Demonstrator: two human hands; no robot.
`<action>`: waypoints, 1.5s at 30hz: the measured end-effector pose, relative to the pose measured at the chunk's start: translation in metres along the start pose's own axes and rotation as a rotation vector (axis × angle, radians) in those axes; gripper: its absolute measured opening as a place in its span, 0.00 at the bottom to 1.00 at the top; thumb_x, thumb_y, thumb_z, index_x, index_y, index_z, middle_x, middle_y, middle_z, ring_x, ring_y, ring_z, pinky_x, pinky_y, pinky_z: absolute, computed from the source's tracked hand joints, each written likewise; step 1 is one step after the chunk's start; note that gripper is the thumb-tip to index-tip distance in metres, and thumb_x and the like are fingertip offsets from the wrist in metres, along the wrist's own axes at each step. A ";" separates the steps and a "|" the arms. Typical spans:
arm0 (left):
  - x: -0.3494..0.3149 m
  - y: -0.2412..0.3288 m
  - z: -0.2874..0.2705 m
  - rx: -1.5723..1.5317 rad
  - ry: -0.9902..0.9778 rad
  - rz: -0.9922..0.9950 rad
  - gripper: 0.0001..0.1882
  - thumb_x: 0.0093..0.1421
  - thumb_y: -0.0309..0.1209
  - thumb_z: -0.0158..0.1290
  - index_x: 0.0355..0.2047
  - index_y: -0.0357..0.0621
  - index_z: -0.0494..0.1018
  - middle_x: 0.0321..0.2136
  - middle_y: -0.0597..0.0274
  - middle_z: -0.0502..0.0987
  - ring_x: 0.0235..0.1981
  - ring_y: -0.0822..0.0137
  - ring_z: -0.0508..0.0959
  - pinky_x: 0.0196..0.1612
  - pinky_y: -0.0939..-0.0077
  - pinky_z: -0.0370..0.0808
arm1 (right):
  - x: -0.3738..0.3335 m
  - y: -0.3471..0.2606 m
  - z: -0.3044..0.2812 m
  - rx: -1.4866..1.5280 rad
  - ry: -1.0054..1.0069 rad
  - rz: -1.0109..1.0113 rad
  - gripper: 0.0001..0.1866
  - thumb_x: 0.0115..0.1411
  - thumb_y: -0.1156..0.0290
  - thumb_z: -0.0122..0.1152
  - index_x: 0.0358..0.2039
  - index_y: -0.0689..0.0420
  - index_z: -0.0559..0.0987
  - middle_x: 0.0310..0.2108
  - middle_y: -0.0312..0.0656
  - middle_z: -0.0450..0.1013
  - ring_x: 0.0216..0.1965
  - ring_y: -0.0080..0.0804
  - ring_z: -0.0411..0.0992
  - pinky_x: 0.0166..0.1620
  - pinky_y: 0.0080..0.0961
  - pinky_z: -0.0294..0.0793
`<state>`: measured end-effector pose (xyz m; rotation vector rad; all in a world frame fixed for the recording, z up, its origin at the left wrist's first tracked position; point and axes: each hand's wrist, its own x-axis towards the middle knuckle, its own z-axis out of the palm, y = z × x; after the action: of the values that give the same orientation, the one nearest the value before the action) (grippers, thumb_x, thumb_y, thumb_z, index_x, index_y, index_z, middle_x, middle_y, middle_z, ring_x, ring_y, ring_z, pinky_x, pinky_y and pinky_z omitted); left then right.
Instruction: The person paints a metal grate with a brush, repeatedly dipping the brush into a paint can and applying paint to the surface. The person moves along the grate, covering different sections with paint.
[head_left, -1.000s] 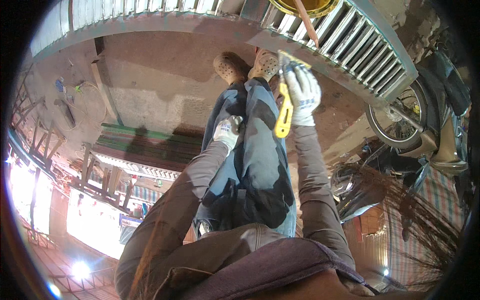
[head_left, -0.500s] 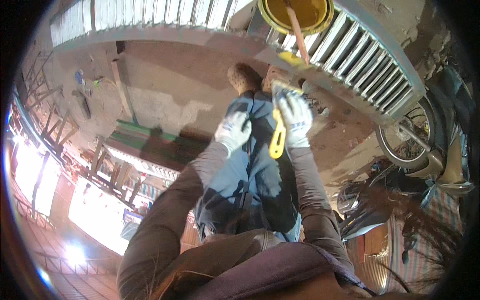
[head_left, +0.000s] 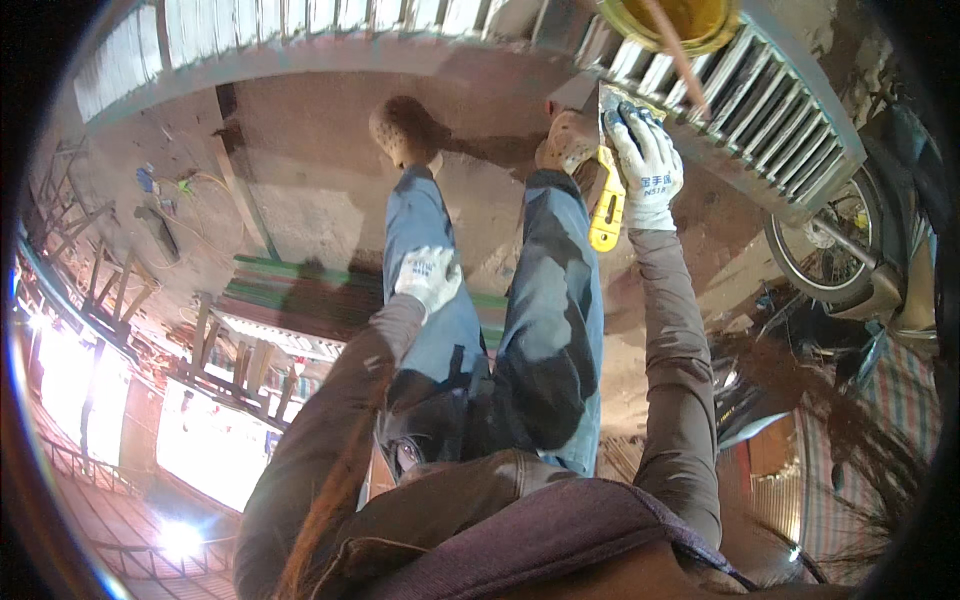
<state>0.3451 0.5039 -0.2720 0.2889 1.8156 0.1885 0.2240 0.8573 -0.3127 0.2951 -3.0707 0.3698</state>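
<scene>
My right hand (head_left: 648,165), in a white work glove with dark fingertips, is closed round a scraper with a yellow handle (head_left: 607,208) and a wide, flat blade. The fingers lie over the blade and hide part of it. The blade end is close to the near edge of a long slatted metal frame (head_left: 440,55). My left hand (head_left: 428,278), gloved too, rests on my left leg near the knee, holding nothing, its fingers partly hidden. On the frame's slats stands a yellow-stained bucket (head_left: 690,20) with a wooden stick (head_left: 675,50) leaning in it.
A motorbike wheel (head_left: 825,245) stands at the right, past the frame's end. To the left, a green and brown slatted piece (head_left: 300,290) lies behind my left leg. A narrow bar (head_left: 240,180) stretches over the dirt floor. Wooden stools (head_left: 225,350) stand farther left.
My right hand has carried the scraper forward and right, up to the frame. My left hand has shifted left onto my leg. My legs have spread apart and the view has shifted.
</scene>
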 end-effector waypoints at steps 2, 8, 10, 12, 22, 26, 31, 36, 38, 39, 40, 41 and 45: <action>-0.008 -0.024 0.002 -0.043 0.109 0.036 0.16 0.57 0.39 0.48 0.40 0.44 0.75 0.39 0.56 0.78 0.45 0.54 0.75 0.50 0.58 0.69 | -0.001 -0.024 -0.012 0.065 -0.096 -0.031 0.21 0.51 0.65 0.59 0.48 0.40 0.79 0.48 0.33 0.75 0.48 0.34 0.74 0.49 0.33 0.73; -0.014 -0.073 -0.011 0.054 0.106 0.089 0.11 0.55 0.36 0.49 0.36 0.47 0.74 0.36 0.56 0.77 0.42 0.53 0.75 0.46 0.57 0.70 | -0.040 -0.092 -0.011 0.079 -0.101 -0.006 0.17 0.52 0.67 0.63 0.44 0.40 0.81 0.45 0.36 0.77 0.46 0.35 0.76 0.46 0.31 0.75; -0.021 -0.083 -0.014 0.063 0.077 0.127 0.10 0.55 0.36 0.48 0.35 0.48 0.74 0.36 0.57 0.77 0.42 0.54 0.75 0.46 0.57 0.69 | -0.010 -0.094 -0.013 0.049 0.020 0.043 0.15 0.49 0.70 0.65 0.39 0.39 0.83 0.43 0.36 0.77 0.44 0.36 0.76 0.45 0.30 0.76; -0.022 -0.094 -0.020 0.095 0.067 0.163 0.10 0.55 0.37 0.48 0.34 0.48 0.74 0.36 0.58 0.77 0.43 0.56 0.75 0.46 0.58 0.69 | 0.020 -0.087 -0.004 0.019 0.090 0.066 0.16 0.49 0.70 0.66 0.40 0.40 0.83 0.43 0.36 0.77 0.45 0.36 0.76 0.45 0.31 0.76; -0.018 -0.099 -0.015 0.102 0.037 0.165 0.10 0.54 0.36 0.49 0.34 0.48 0.74 0.35 0.59 0.77 0.41 0.56 0.76 0.45 0.59 0.70 | 0.045 -0.093 0.046 -0.223 0.187 0.213 0.19 0.52 0.65 0.61 0.46 0.37 0.78 0.48 0.33 0.73 0.48 0.35 0.73 0.46 0.32 0.74; -0.018 -0.094 -0.013 0.092 0.051 0.168 0.10 0.54 0.36 0.49 0.34 0.48 0.74 0.35 0.58 0.77 0.40 0.55 0.76 0.45 0.59 0.70 | 0.041 -0.118 0.032 -0.069 0.001 0.243 0.18 0.51 0.62 0.62 0.45 0.40 0.78 0.49 0.33 0.72 0.49 0.36 0.72 0.45 0.32 0.73; -0.015 -0.086 -0.009 0.097 0.077 0.157 0.11 0.54 0.36 0.48 0.35 0.48 0.74 0.35 0.58 0.77 0.41 0.55 0.76 0.45 0.58 0.70 | -0.001 -0.131 0.017 0.097 -0.058 0.195 0.21 0.49 0.65 0.63 0.47 0.42 0.79 0.46 0.34 0.74 0.47 0.35 0.74 0.48 0.31 0.74; -0.017 -0.081 -0.005 0.070 0.095 0.145 0.10 0.54 0.37 0.49 0.34 0.48 0.74 0.34 0.57 0.77 0.41 0.55 0.76 0.45 0.57 0.70 | -0.006 -0.080 -0.003 0.097 0.259 0.540 0.19 0.52 0.75 0.63 0.47 0.53 0.80 0.45 0.44 0.77 0.45 0.41 0.77 0.47 0.32 0.77; -0.013 -0.076 -0.010 0.091 0.039 0.126 0.10 0.54 0.37 0.49 0.34 0.48 0.74 0.35 0.57 0.77 0.41 0.55 0.76 0.45 0.57 0.70 | -0.009 -0.058 -0.003 0.070 0.194 0.605 0.18 0.60 0.77 0.54 0.51 0.57 0.78 0.50 0.44 0.75 0.49 0.38 0.75 0.53 0.29 0.74; -0.012 -0.073 -0.011 0.108 0.033 0.107 0.10 0.54 0.36 0.49 0.34 0.48 0.74 0.35 0.56 0.77 0.41 0.55 0.76 0.45 0.57 0.71 | -0.010 -0.055 0.005 0.071 0.171 0.621 0.18 0.61 0.77 0.52 0.51 0.57 0.78 0.51 0.45 0.74 0.49 0.37 0.75 0.53 0.28 0.74; -0.012 -0.074 -0.008 0.110 0.047 0.110 0.10 0.54 0.36 0.49 0.35 0.48 0.74 0.35 0.56 0.77 0.41 0.55 0.76 0.45 0.57 0.71 | -0.005 -0.060 0.007 0.077 0.138 0.636 0.18 0.62 0.76 0.50 0.52 0.57 0.77 0.52 0.45 0.74 0.49 0.37 0.75 0.54 0.28 0.74; -0.011 -0.075 -0.006 0.112 0.061 0.113 0.10 0.54 0.36 0.49 0.35 0.48 0.74 0.35 0.56 0.78 0.41 0.55 0.76 0.45 0.57 0.71 | 0.002 -0.075 0.017 0.659 0.363 0.846 0.18 0.61 0.77 0.50 0.51 0.59 0.78 0.53 0.44 0.73 0.49 0.36 0.75 0.55 0.27 0.73; -0.014 -0.070 -0.010 0.121 -0.019 0.070 0.13 0.54 0.38 0.49 0.38 0.50 0.75 0.37 0.57 0.78 0.43 0.55 0.76 0.46 0.58 0.70 | 0.017 -0.130 0.024 0.061 0.028 0.359 0.20 0.55 0.68 0.57 0.49 0.46 0.79 0.45 0.38 0.76 0.45 0.37 0.75 0.47 0.33 0.75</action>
<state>0.3318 0.4334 -0.2755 0.4381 1.8028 0.1245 0.2317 0.7240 -0.3048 -0.2630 -3.0808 0.4733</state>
